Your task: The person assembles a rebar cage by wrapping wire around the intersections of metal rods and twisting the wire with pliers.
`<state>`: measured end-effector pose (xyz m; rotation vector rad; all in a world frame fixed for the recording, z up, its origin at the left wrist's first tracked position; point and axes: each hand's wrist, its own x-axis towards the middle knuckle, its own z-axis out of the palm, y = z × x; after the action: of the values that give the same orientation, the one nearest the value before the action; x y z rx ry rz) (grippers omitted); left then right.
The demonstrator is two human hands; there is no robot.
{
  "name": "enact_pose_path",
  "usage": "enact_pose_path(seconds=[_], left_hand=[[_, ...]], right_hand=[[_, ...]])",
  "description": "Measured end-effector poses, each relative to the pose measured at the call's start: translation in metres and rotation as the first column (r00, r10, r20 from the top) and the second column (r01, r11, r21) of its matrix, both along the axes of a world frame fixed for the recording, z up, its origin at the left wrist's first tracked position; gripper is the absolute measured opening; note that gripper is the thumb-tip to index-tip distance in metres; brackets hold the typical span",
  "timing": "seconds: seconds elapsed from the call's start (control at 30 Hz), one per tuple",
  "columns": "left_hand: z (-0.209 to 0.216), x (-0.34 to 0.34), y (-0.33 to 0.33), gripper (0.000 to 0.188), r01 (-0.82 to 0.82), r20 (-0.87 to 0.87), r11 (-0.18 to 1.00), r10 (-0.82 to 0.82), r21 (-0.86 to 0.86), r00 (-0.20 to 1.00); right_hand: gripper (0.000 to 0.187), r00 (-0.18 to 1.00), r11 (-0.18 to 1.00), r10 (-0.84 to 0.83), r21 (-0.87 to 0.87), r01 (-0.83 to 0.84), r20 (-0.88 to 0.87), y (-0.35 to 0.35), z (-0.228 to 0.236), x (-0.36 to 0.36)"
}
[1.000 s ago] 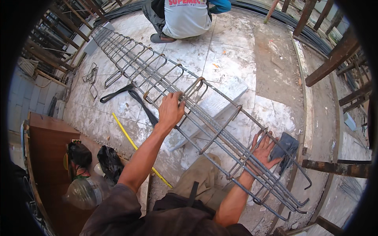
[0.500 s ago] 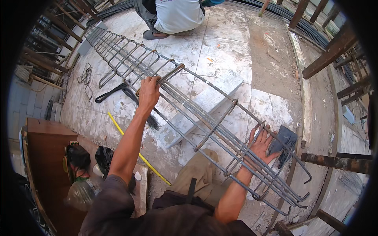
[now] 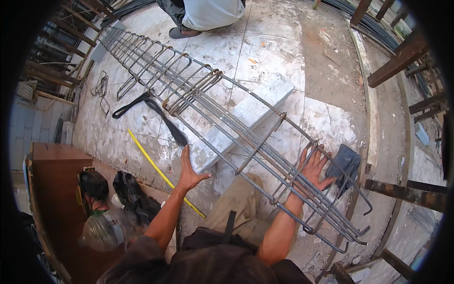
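Note:
A long rebar cage (image 3: 250, 95) runs from the far left to the near right, propped on a pale block (image 3: 276, 92). Several square stirrups (image 3: 203, 86) are bunched together along its middle. My left hand (image 3: 191, 176) is off the steel, with thumb and fingers apart and nothing in it, near the brushy end of a black tie-wire bundle (image 3: 163, 118). My right hand (image 3: 313, 173) reaches in among the bars near the cage's hooked end. Its fingers are spread beside a stirrup, and bars partly hide the palm and wrist.
A dark grey cloth-like piece (image 3: 344, 163) lies beyond my right hand. A yellow strip (image 3: 151, 161) and loose bent stirrups (image 3: 100, 90) lie to the left. Nearer stands a brown wooden box (image 3: 61, 189) by black plastic bags (image 3: 132, 196). A person (image 3: 213, 14) squats at the far side.
My left hand has let go of the stirrup and drawn back toward me. The stirrups it held now sit bunched farther left along the cage. My right hand stays about where it was.

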<state>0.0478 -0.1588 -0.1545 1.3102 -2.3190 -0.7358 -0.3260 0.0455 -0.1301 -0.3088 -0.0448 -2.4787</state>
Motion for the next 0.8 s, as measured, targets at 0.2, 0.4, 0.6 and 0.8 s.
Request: enact_pose_path(seconds=[0.2, 0.4, 0.6, 0.8], left_hand=[[0.0, -0.016, 0.024, 0.12, -0.166, 0.045, 0.976, 0.162, 0.14, 0.986], [0.003, -0.043, 0.069, 0.115, -0.237, 0.101, 0.963, 0.224, 0.131, 0.969], [0.008, -0.043, 0.067, 0.116, -0.219, 0.116, 0.961, 0.201, 0.169, 0.973], [0.005, -0.043, 0.066, 0.119, -0.207, 0.195, 0.964, 0.174, 0.168, 0.965]], right_hand=[[0.089, 0.997, 0.999, -0.034, -0.034, 0.037, 0.076, -0.005, -0.021, 0.0], [0.089, 0.995, 0.998, -0.019, -0.054, 0.024, 0.095, -0.004, -0.044, -0.005], [0.089, 0.991, 0.998, -0.041, -0.043, 0.047, 0.131, -0.007, -0.065, -0.01], [0.087, 0.989, 0.994, -0.017, -0.101, 0.032, 0.147, -0.01, -0.069, -0.011]])
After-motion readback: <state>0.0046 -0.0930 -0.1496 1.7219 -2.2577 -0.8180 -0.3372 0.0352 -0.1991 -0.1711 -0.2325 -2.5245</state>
